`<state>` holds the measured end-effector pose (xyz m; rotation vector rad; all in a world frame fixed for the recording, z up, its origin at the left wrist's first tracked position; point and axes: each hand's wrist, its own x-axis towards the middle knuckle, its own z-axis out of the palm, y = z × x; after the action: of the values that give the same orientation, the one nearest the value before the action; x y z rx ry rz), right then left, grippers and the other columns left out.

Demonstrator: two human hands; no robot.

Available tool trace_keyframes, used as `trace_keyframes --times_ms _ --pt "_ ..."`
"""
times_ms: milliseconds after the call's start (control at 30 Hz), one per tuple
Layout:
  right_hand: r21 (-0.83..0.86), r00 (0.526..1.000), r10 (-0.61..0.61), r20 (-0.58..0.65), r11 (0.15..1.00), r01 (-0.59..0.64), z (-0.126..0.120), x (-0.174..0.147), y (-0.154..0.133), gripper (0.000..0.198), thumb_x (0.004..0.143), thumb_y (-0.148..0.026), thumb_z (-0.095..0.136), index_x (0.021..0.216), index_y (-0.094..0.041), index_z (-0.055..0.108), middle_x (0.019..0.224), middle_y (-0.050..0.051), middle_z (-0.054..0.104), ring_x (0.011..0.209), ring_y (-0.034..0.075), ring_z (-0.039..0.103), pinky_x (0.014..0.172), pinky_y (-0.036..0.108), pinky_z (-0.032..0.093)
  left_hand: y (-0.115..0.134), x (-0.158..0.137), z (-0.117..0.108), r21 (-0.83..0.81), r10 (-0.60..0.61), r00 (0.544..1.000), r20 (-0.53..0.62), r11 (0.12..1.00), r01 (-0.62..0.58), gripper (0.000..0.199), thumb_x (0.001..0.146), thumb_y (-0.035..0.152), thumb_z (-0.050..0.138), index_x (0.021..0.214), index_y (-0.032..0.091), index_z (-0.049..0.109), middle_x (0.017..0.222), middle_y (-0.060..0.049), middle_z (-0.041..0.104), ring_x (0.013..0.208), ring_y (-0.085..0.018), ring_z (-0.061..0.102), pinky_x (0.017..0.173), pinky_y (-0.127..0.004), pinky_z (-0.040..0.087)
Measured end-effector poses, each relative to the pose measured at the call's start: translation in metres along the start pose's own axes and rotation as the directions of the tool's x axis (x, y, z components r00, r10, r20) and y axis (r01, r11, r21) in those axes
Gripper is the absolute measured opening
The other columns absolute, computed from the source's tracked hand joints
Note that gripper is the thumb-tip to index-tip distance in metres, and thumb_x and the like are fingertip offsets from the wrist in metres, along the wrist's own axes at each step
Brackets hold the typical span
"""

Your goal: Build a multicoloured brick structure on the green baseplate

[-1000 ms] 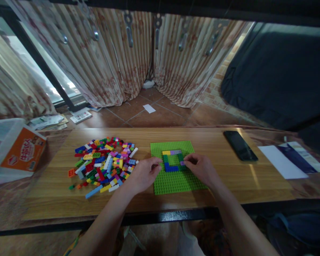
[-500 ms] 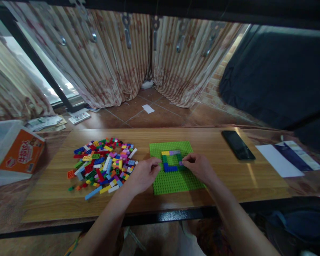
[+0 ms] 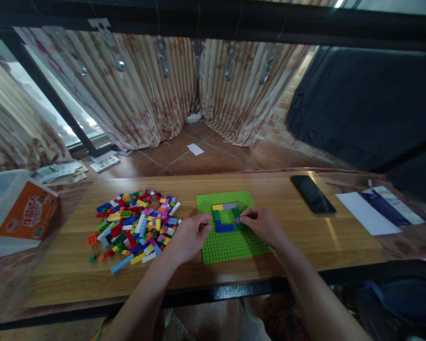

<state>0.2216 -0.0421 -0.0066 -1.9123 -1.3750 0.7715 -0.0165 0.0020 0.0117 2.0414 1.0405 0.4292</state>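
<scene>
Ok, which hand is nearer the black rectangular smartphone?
Right. The right hand is at the right side of the green studded baseplate, left of the smartphone; the left hand is farther, at the baseplate's left edge.

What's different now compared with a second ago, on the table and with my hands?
Only the camera view visibly moved, tilting slightly upward. Your right hand stays at the purple brick, your left hand left of the brick outline. The baseplate, loose bricks and phone stayed put.

Bare left hand (image 3: 190, 237), bare right hand (image 3: 265, 226), bare forearms (image 3: 152, 284), dark patterned clothing (image 3: 280, 310)
</scene>
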Motion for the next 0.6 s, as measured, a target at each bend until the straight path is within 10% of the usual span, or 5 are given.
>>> trace_keyframes --times_ms 600 --pt "-0.170 0.999 0.018 -0.033 0.985 -0.024 0.0046 0.0015 -0.0060 0.026 0.074 -0.044 0.065 0.066 -0.019 0.066 0.064 0.003 0.068 0.060 0.017 0.061 0.058 0.028 0.039 0.0013 -0.0011 0.0013 0.026 0.004 1.000 -0.013 1.000 -0.004 0.023 0.088 0.016 0.047 0.101 0.017 0.066 0.081 -0.002 0.071 0.072 -0.015 0.064 0.065 -0.024 0.044"
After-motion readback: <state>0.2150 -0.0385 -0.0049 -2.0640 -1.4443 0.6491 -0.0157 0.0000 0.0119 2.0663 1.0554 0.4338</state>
